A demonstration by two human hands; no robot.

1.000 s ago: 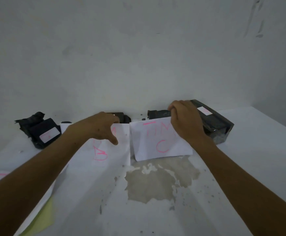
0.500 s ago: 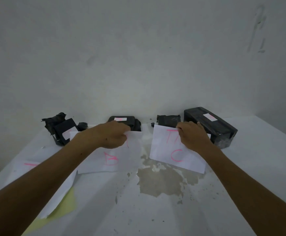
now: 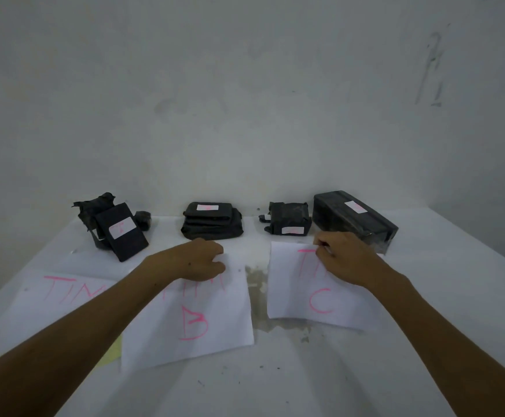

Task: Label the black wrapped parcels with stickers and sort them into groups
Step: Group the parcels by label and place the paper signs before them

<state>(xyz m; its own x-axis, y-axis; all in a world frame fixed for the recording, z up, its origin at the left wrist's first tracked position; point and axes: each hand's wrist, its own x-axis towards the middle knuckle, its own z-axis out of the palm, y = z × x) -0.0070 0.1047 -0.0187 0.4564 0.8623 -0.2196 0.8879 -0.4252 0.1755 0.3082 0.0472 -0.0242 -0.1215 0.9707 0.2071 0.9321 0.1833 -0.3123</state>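
Black wrapped parcels with white stickers stand in three groups along the wall: a left group, a middle stack, and on the right a small parcel beside a long box. In front of the groups lie white sheets with pink writing. My left hand pinches the top edge of the sheet marked B. My right hand pinches the top of the sheet marked C. A third sheet lies at the left, partly under my left arm.
The white table has a patch of worn paint between the B and C sheets. A yellow paper peeks out under the sheets at the left. The wall rises right behind the parcels.
Both hands have drawn the B and C sheets toward me, away from the parcels. The sheets now lie flat in front of the middle and right groups.
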